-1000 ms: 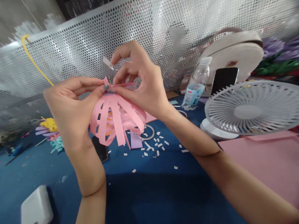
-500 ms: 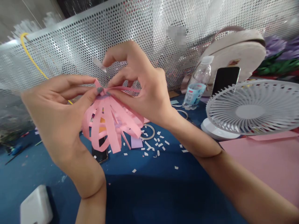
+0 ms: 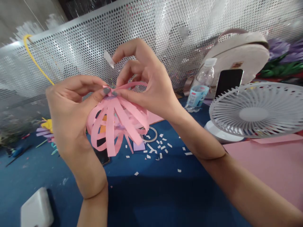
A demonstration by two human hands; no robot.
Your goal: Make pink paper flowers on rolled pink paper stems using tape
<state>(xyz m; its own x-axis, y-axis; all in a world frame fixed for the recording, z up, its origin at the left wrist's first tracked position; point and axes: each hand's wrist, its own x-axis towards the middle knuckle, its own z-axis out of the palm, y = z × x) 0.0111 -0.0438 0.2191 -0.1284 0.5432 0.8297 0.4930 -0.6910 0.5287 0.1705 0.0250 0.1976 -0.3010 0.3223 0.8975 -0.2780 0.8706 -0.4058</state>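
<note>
Both hands hold up a pink paper-strip ornament, whose looped strips fan downward above the table. My left hand pinches its gathered top between thumb and fingers. Beside it, my right hand pinches the same top, with one pink strip curving up within its grip. A small white slip sticks out from the raised index fingertip of my right hand. The fingertips nearly meet at the top, so the exact joint there is partly hidden.
On the blue table lie white paper scraps, a tape roll and a white box-like device. To the right stand a fan, a water bottle, a phone against a bag, and pink paper.
My hands and the paper ornament have shifted slightly right. The left hand has turned, and the white slip has risen with my right index finger. Yellow and purple paper now shows at left.
</note>
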